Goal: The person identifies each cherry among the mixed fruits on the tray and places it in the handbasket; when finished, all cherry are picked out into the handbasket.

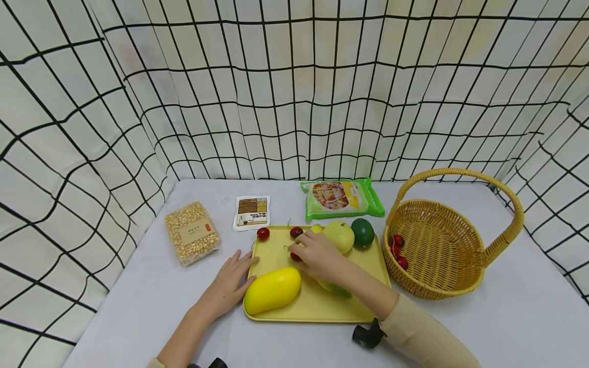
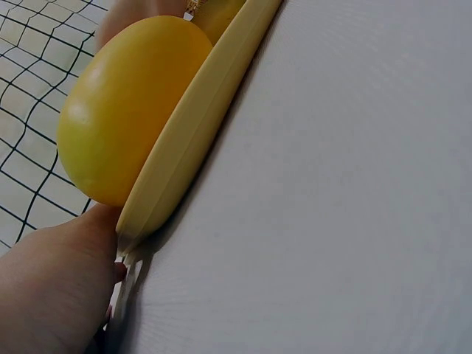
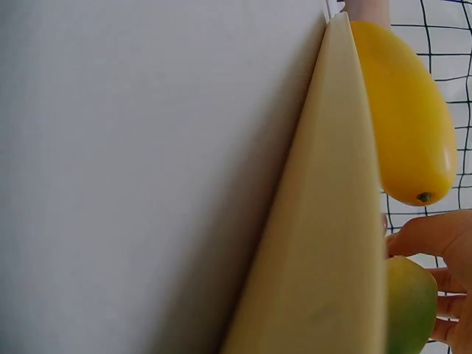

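My left hand (image 1: 230, 283) rests at the left rim of the yellow tray (image 1: 317, 314), fingers extended, with the thumb beside a large oval yellow fruit (image 1: 273, 290). My right hand (image 1: 320, 257) reaches over the tray, its fingers bent around a dark red cherry (image 1: 295, 256) that is partly hidden under them. A second cherry (image 1: 296, 232) lies just beyond, and another cherry (image 1: 263, 233) is at the far left corner. Beneath the right wrist is a yellow-green mango (image 3: 410, 304), mostly covered in the head view. A pale green round fruit (image 1: 339, 235) and a dark green avocado (image 1: 362, 233) sit at the back right.
A wicker basket (image 1: 434, 294) with a tall handle and several cherries (image 1: 398, 250) stands to the right. Behind the tray lie a green food packet (image 1: 342, 198) and a small white-brown packet (image 1: 252, 212). A bag of corn kernels (image 1: 192, 232) lies left. Black netting surrounds the table.
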The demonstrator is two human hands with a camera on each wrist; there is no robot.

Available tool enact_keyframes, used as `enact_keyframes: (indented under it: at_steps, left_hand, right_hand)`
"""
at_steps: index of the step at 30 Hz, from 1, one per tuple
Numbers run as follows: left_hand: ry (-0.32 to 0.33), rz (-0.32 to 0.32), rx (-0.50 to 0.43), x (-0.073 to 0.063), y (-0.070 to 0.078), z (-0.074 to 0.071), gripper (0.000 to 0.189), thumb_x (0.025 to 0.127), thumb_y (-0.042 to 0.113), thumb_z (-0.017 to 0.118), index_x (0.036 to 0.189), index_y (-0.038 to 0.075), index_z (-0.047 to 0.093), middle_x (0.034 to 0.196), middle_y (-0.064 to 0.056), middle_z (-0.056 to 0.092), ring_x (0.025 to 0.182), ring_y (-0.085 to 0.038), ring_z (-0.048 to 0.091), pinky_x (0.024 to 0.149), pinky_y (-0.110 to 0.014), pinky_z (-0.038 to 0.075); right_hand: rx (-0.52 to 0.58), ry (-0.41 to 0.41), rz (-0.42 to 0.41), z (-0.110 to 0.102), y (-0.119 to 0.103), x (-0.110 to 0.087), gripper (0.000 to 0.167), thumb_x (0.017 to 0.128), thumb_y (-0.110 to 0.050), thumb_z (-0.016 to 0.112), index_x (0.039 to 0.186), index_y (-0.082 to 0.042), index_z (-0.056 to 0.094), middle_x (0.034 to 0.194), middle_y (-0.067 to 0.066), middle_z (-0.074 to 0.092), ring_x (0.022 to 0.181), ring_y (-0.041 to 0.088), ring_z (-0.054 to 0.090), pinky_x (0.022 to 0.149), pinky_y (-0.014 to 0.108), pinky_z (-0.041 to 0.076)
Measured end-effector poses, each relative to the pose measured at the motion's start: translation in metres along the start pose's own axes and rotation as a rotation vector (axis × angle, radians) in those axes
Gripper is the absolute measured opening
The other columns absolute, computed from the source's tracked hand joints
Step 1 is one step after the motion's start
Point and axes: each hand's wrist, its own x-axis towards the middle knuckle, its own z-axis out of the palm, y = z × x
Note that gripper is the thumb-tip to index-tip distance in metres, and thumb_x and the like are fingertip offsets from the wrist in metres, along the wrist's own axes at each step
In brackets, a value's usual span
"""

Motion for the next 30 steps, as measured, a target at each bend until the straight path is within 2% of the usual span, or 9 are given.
enact_keyframes:
  at_steps: [9, 17, 23, 30]
  left_hand:
    - [-0.008, -0.039, -0.014, 0.0, 0.001, 0.001, 0.055, 0.093, 0.03, 0.053, 0.14, 0.009, 0.035, 0.144, -0.011, 0.034, 0.136, -0.033, 0.016, 0.109, -0.052, 0.015]
    - [-0.017, -0.075, -0.018, 0.0, 0.001, 0.001, 0.059, 0.093, 0.033, 0.052, 0.143, 0.01, 0.03, 0.146, -0.012, 0.03, 0.136, -0.033, 0.016, 0.107, -0.053, 0.017]
    - [-0.007, -0.064, -0.016, -0.001, 0.001, 0.001, 0.059, 0.093, 0.032, 0.052, 0.143, 0.009, 0.03, 0.146, -0.012, 0.03, 0.137, -0.032, 0.015, 0.108, -0.052, 0.015]
    - [-0.011, -0.069, -0.024, -0.001, 0.002, 0.0, 0.059, 0.093, 0.031, 0.053, 0.143, 0.008, 0.03, 0.146, -0.012, 0.03, 0.137, -0.033, 0.015, 0.108, -0.053, 0.016]
  right_hand:
    - [-0.05, -0.001, -0.002, 0.011, -0.003, 0.003, 0.02, 0.087, -0.022, 0.062, 0.106, -0.016, 0.064, 0.098, 0.001, 0.058, 0.092, 0.018, 0.049, 0.075, 0.028, 0.043]
    - [-0.111, -0.083, 0.029, 0.014, -0.005, 0.004, 0.021, 0.088, -0.026, 0.061, 0.109, -0.02, 0.062, 0.099, 0.0, 0.057, 0.095, 0.017, 0.052, 0.094, 0.038, 0.037]
    - [-0.118, -0.05, 0.01, 0.016, -0.005, 0.004, 0.02, 0.087, -0.024, 0.063, 0.106, -0.02, 0.063, 0.099, 0.0, 0.058, 0.091, 0.017, 0.055, 0.097, 0.042, 0.034]
    - [-0.114, -0.005, -0.013, 0.016, -0.006, 0.003, 0.016, 0.088, -0.021, 0.062, 0.104, -0.019, 0.064, 0.097, 0.0, 0.059, 0.089, 0.016, 0.057, 0.094, 0.041, 0.036]
